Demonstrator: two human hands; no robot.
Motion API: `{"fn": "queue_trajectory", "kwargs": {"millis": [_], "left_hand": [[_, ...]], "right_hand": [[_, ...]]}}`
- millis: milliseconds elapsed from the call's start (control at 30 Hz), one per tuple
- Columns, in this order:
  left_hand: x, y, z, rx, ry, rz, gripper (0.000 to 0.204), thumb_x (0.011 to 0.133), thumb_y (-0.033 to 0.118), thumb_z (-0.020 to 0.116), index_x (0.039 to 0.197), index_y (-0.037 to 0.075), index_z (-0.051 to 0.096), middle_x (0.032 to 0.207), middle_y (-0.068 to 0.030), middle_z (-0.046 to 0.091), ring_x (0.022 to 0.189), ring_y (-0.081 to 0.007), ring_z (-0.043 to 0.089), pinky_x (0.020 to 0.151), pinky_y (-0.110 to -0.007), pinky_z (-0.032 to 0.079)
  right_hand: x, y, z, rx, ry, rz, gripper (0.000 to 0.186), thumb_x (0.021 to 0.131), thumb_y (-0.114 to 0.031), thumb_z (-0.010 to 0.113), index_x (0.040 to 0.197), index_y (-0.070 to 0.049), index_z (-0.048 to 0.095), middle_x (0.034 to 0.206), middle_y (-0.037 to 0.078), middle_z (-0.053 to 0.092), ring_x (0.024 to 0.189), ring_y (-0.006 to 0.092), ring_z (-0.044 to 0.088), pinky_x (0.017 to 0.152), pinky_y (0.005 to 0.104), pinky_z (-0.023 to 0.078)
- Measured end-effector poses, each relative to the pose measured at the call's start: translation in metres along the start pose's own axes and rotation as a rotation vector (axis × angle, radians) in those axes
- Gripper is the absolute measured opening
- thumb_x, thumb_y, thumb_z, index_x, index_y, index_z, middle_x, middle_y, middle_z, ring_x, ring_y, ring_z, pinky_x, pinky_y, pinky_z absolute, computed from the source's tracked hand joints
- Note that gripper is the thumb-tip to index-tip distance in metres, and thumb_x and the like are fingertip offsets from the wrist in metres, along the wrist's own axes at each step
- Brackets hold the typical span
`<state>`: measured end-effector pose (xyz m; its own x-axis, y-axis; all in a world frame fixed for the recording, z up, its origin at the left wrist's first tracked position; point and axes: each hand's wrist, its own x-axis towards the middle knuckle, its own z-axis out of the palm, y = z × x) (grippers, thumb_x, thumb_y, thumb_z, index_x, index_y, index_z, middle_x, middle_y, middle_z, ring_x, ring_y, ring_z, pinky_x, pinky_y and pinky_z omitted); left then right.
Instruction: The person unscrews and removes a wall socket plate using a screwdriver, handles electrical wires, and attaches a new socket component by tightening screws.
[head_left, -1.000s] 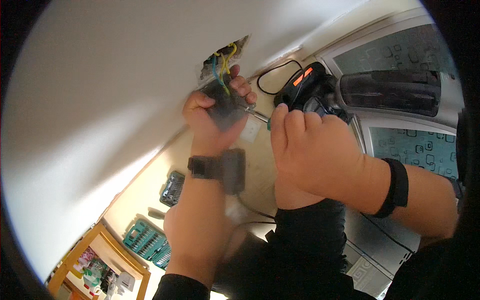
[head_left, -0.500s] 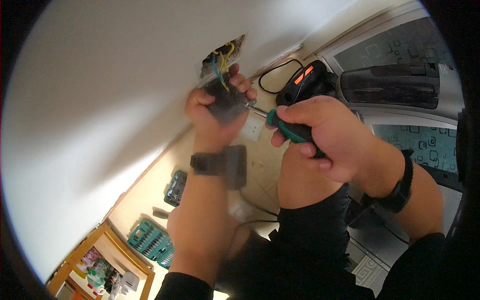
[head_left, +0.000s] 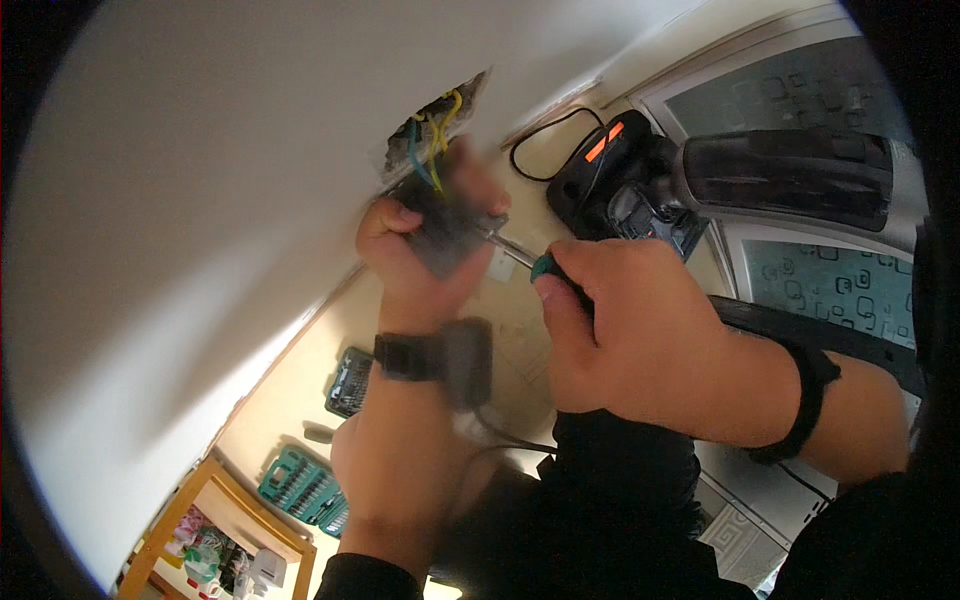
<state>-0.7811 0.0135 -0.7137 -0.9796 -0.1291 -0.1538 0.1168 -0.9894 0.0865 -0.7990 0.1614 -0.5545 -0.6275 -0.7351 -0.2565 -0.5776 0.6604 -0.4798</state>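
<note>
Dark green showed at the handle of the screwdriver (head_left: 514, 250) in the head view, and the right hand (head_left: 640, 325) was wrapped firmly around that handle, its thumb laid along it. Up and to the left of this grip ran the bare metal shaft, whose tip reached the right edge of a dark rectangular wiring fitting (head_left: 432, 228); blur hid the exact contact. The left hand (head_left: 415, 278) was clasped around the fitting, thumb at the fitting's left side, blurred fingers at its right. Just above the left hand's hold, yellow wires (head_left: 443, 128) and a blue wire (head_left: 414, 150) ran between the fitting and a ragged opening (head_left: 470, 103) in the white wall (head_left: 250, 150).

Below that hold, a black strap (head_left: 405, 357) and a dark box (head_left: 467, 365) sat at the left wrist. To the lower right of the screwdriver grip, a black band (head_left: 808, 400) circled the right wrist. Above and to the right of the same grip lay a black appliance base (head_left: 590, 175) with an orange strip, beside a dark see-through cylinder (head_left: 785, 175). Well below the left hand's hold, left of its forearm, 2 cases lay open: a dark bit case (head_left: 350, 382) and, lower, a green tool case (head_left: 297, 488).
</note>
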Motion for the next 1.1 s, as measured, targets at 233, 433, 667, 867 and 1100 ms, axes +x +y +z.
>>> {"fn": "queue_trajectory", "kwargs": {"millis": [233, 433, 667, 867, 1100], "left_hand": [[-0.001, -0.001, -0.002, -0.108, -0.042, -0.038, 0.069, 0.056, 0.024, 0.053, 0.118, -0.006, 0.051, 0.09, -0.0095, 0.051, 0.084, -0.0251, 0.047, 0.083, -0.037, 0.041], [-0.002, -0.001, 0.003, -0.079, -0.037, -0.026, 0.068, 0.057, 0.024, 0.053, 0.118, -0.006, 0.051, 0.09, -0.009, 0.05, 0.085, -0.0245, 0.046, 0.083, -0.037, 0.04], [-0.002, 0.001, 0.001, -0.069, -0.065, -0.025, 0.067, 0.057, 0.024, 0.053, 0.118, -0.006, 0.052, 0.091, -0.0087, 0.05, 0.085, -0.0241, 0.047, 0.084, -0.038, 0.04], [0.001, 0.001, -0.001, -0.079, -0.095, -0.053, 0.068, 0.056, 0.025, 0.053, 0.117, -0.006, 0.052, 0.091, -0.0081, 0.051, 0.087, -0.0241, 0.047, 0.085, -0.038, 0.04], [0.001, 0.004, -0.005, -0.08, -0.084, -0.069, 0.068, 0.056, 0.025, 0.053, 0.117, -0.005, 0.053, 0.091, -0.0077, 0.051, 0.087, -0.024, 0.048, 0.085, -0.038, 0.04]], "right_hand": [[-0.004, 0.008, 0.01, -0.284, -0.022, -0.128, 0.022, 0.085, -0.009, 0.063, 0.091, 0.011, 0.057, 0.077, 0.021, 0.06, 0.055, 0.0324, 0.055, 0.046, 0.0395, 0.047], [-0.011, 0.01, 0.009, -0.811, -0.005, -0.393, 0.047, 0.079, -0.017, 0.062, 0.112, 0.015, 0.061, 0.077, 0.012, 0.061, 0.059, 0.0195, 0.063, 0.045, 0.0291, 0.049], [-0.008, 0.011, 0.001, -0.709, 0.051, -0.401, 0.047, 0.076, -0.019, 0.068, 0.11, 0.013, 0.063, 0.076, 0.012, 0.062, 0.061, 0.0214, 0.065, 0.048, 0.0321, 0.052], [0.004, 0.02, -0.01, 0.429, -0.145, 0.427, 0.025, 0.092, -0.021, 0.06, 0.102, 0.001, 0.067, 0.079, 0.011, 0.065, 0.058, 0.0105, 0.055, 0.043, 0.0292, 0.043], [0.012, -0.009, -0.035, 1.176, -0.262, 0.935, 0.025, 0.095, -0.022, 0.056, 0.102, 0.0, 0.067, 0.08, 0.006, 0.062, 0.047, 0.0068, 0.047, 0.034, 0.0244, 0.035]]}}
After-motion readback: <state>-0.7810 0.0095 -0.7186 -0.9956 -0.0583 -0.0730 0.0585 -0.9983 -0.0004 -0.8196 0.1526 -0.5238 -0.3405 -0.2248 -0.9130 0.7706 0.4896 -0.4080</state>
